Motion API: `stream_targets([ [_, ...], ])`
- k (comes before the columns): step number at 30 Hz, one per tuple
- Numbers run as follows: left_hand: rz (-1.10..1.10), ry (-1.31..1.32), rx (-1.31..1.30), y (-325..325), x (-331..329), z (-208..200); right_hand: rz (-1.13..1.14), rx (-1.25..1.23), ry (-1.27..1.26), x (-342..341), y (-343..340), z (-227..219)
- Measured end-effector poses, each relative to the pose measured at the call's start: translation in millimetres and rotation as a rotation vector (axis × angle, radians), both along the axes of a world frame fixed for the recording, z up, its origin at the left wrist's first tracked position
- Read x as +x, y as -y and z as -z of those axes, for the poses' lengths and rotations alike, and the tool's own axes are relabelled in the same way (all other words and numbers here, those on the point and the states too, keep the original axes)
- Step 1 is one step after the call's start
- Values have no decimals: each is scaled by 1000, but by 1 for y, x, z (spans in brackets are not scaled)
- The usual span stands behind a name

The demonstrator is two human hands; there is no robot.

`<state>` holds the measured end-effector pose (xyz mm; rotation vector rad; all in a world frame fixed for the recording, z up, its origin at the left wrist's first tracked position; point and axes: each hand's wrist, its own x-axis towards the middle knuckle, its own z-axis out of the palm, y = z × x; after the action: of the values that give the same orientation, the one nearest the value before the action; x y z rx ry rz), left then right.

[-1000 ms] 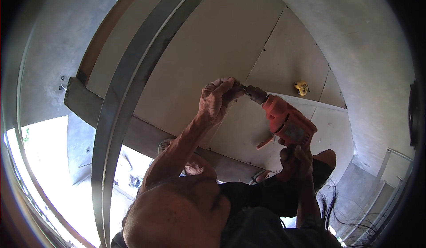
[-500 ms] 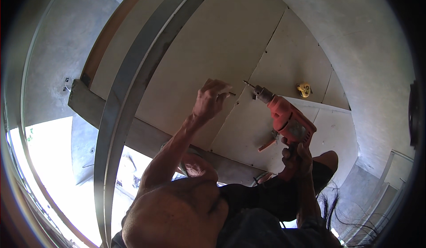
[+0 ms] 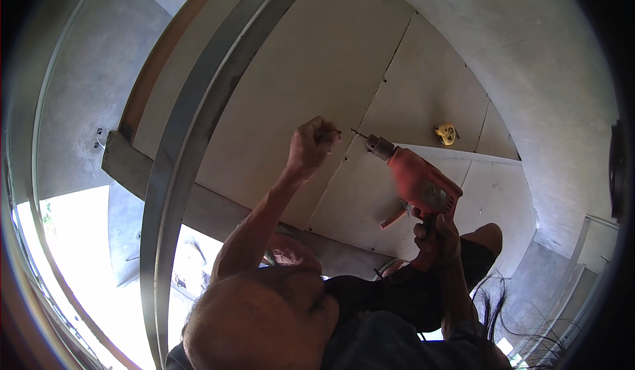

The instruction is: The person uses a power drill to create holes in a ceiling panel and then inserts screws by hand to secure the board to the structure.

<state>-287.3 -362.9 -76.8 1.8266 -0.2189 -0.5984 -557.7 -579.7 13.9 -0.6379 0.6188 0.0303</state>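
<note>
The left hand (image 3: 312, 146) was raised overhead and curled into a tight fist, knuckles at or just under the pale ceiling board (image 3: 311, 59). Something small and dark seemed pinched at its fingertips, too small to tell what. The right hand (image 3: 435, 236), lower and to the right, was wrapped firmly round the grip of a red drill (image 3: 417, 181). The drill was tilted up and leftward, and its thin bit (image 3: 359, 133) ended just beside the left fist, close under the board and near a seam (image 3: 390, 66) between two panels. A small yellow object (image 3: 446, 132) sat on the ceiling beyond the drill. Further left, a long grey metal channel (image 3: 192, 125) curved across the view over a dark beam (image 3: 198, 201), with bright daylight below.

The main risk appeared to be the bit's closeness to the left fingers: if the drill were started or slipped sideways off the smooth board, the tip could catch them. Held one-handed at arm's length, the drill could also twist in the grip, and drilling so near the seam might chip the panel edge. Dust falling toward the upturned face was another likely hazard.

A second earlier the left hand had been clasped around the front of the drill, at the chuck. Half a second earlier it had let go and opened slightly. By this moment it had drawn further left and closed, and the drill had dropped a little, with its bit plainly exposed
</note>
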Motion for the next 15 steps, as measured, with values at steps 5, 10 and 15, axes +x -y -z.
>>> stream_targets([
  [5,-48,-575,-652,-7,-4,-15,27,7,-38,-2,0,2],
  [10,-48,-720,-818,-11,-4,-9,-14,20,14,0,0,0],
  [15,-100,-781,-819,-8,-8,-19,-21,33,13,1,-2,1],
])
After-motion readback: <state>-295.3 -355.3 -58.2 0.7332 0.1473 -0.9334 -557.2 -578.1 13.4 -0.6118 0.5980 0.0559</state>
